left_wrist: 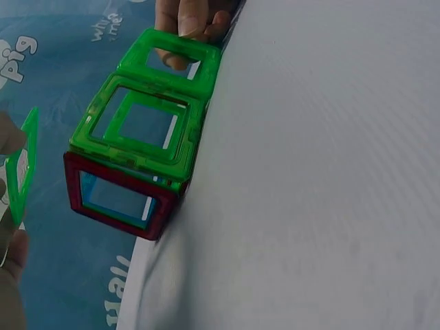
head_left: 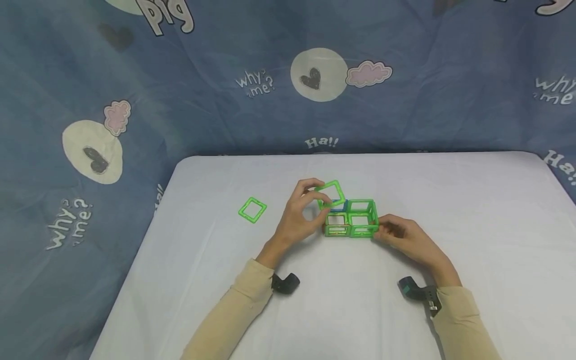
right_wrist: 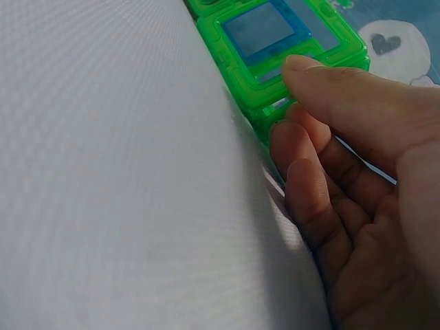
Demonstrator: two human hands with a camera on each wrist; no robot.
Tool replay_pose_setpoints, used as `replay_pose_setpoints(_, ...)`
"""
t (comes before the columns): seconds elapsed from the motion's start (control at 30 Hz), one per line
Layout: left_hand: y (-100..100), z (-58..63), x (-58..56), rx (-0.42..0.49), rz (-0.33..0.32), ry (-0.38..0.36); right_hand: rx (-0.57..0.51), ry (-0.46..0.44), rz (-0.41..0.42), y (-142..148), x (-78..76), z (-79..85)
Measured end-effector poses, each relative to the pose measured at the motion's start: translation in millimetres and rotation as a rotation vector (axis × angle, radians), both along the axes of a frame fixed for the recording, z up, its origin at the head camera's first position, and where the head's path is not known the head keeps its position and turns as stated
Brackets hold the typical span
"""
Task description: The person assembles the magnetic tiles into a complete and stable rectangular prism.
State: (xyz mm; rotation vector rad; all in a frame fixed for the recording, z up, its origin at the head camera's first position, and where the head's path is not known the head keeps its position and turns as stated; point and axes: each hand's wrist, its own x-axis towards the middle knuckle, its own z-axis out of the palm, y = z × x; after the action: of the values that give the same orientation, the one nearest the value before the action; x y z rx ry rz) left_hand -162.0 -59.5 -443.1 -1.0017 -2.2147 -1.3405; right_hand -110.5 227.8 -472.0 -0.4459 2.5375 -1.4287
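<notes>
My left hand (head_left: 297, 215) pinches a green square magnetic tile (head_left: 340, 191) by its edge, tilted above the left part of a boxy frame structure (head_left: 363, 235). That structure stands on the table, built of open square magnetic tiles, mostly green. A red tile (left_wrist: 113, 221) forms one face at its end in the left wrist view, and a blue tile (right_wrist: 302, 30) shows through it in the right wrist view. At the structure's right end, my right hand (head_left: 409, 240) holds a green tile side, thumb on its face and fingers curled behind.
One loose green square tile (head_left: 246, 217) lies flat on the white table (head_left: 342, 300), left of the left hand. Behind the table hangs a blue printed cloth (head_left: 216, 115). Each wrist wears a small black camera (head_left: 286, 284).
</notes>
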Motion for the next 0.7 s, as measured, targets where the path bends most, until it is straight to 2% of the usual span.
replay_pose_setpoints(0.33, 5.8, -1.2, 1.9, -0.045, -0.071, -0.009, 0.016, -0.001, -0.012, -0.3, -0.8, -3.4)
replay_pose_setpoints(0.7, 17.5, 3.5, 0.6, -0.062, -0.144, -0.039, -0.015, -0.001, -0.004, -1.5, 0.2, 2.2)
